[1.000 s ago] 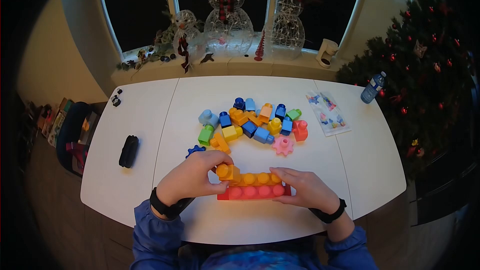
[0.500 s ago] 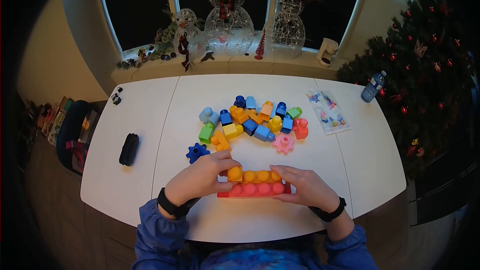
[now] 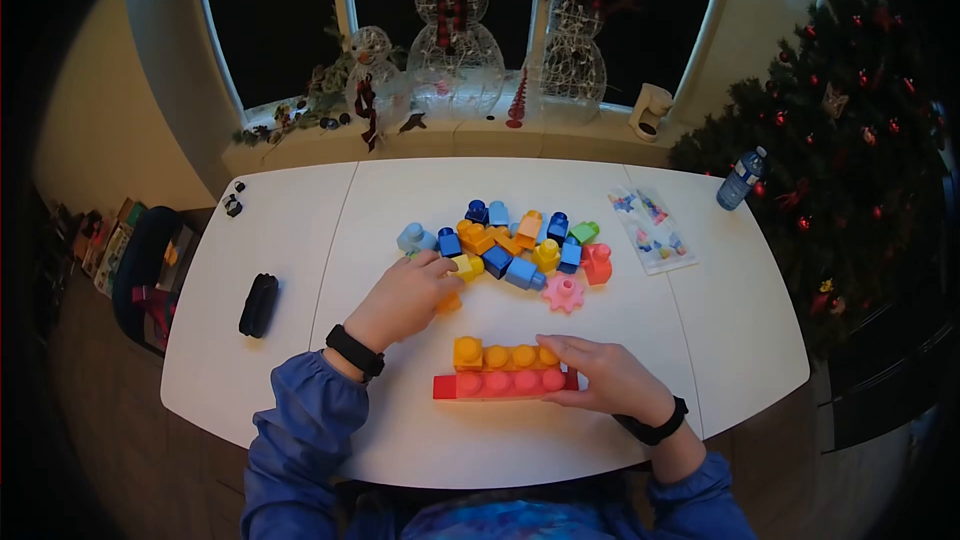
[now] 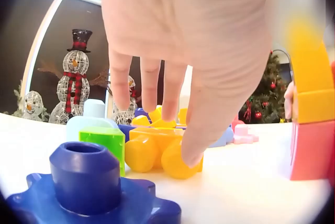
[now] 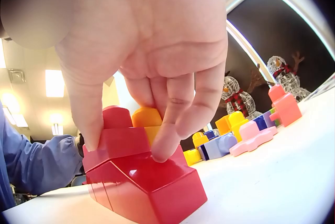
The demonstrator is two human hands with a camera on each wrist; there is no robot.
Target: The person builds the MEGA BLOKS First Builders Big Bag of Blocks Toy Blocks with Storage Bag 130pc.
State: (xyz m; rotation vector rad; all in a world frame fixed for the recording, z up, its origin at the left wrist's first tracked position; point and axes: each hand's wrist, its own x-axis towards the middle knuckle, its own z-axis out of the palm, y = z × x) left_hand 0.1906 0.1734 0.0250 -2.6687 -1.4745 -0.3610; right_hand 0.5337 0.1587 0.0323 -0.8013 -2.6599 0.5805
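Observation:
A structure of stacked toy building blocks lies near the front edge, with a row of yellow-orange blocks [image 3: 498, 356] behind a red row [image 3: 500, 385]. My right hand [image 3: 618, 380] holds its right end, thumb on the near side and fingers on the far side; red sloped blocks [image 5: 157, 177] show beneath the fingertips in the right wrist view. My left hand [image 3: 405, 298] hangs over the loose blocks, fingers pointing down and fairly straight. Its thumb overlaps an orange block [image 4: 157, 148] with round knobs. A green block [image 4: 107, 143] and a dark blue gear piece [image 4: 86, 182] stand beside it.
Loose blue, yellow and green blocks fill the table's middle, with a pink gear piece [image 3: 564, 293] at their near edge. Around them are a picture bag [image 3: 652, 230], a water bottle [image 3: 741, 179] and a black case [image 3: 259, 305]. A decorated tree [image 3: 830, 170] stands at right.
My left hand set an orange block onto the left end of the row, let go and moved away to the loose blocks. My right hand stays on the structure.

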